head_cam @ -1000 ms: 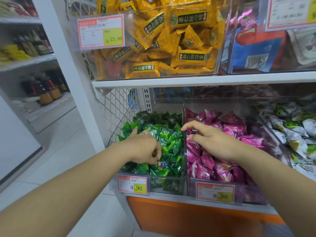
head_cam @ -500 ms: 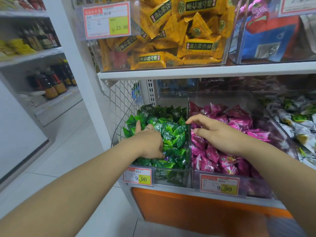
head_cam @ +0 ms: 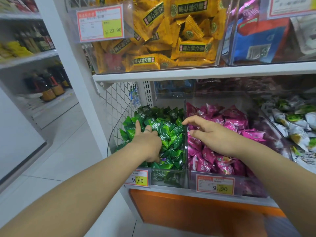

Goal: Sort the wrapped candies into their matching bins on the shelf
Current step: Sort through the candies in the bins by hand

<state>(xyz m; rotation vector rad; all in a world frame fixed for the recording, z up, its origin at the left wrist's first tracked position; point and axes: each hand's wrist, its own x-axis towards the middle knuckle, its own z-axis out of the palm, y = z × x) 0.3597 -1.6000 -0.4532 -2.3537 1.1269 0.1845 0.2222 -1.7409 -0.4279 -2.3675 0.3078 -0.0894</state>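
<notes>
My left hand (head_cam: 147, 141) lies palm down on the heap of green foil-wrapped candies (head_cam: 171, 132). The thumb and forefinger stretch toward the far side, and the other fingers curl down into the wrappers at the near edge. A small purple wrapper (head_cam: 163, 159) shows just beside those curled fingertips, but I cannot tell whether I am gripping it. My right hand (head_cam: 215, 135) hovers loose and spread over the pink foil-wrapped candies (head_cam: 236, 122). It holds nothing, and its forefinger reaches left to the wall between the two bins.

The green candies fill the left clear plastic bin (head_cam: 169, 100) and the pink ones fill the clear plastic bin (head_cam: 213, 100) just to its right. Farther right lie white-and-green wrapped candies (head_cam: 294, 127). On the white shelf (head_cam: 205, 71) above, another clear bin (head_cam: 153, 70) holds yellow packets (head_cam: 188, 47).

There are two hands and two lower bins under them. Two price tags read 9.90, one (head_cam: 139, 179) on the green bin and one (head_cam: 215, 184) on the pink. One tag (head_cam: 100, 23) reads 23.90. The candies are too many to count.
</notes>
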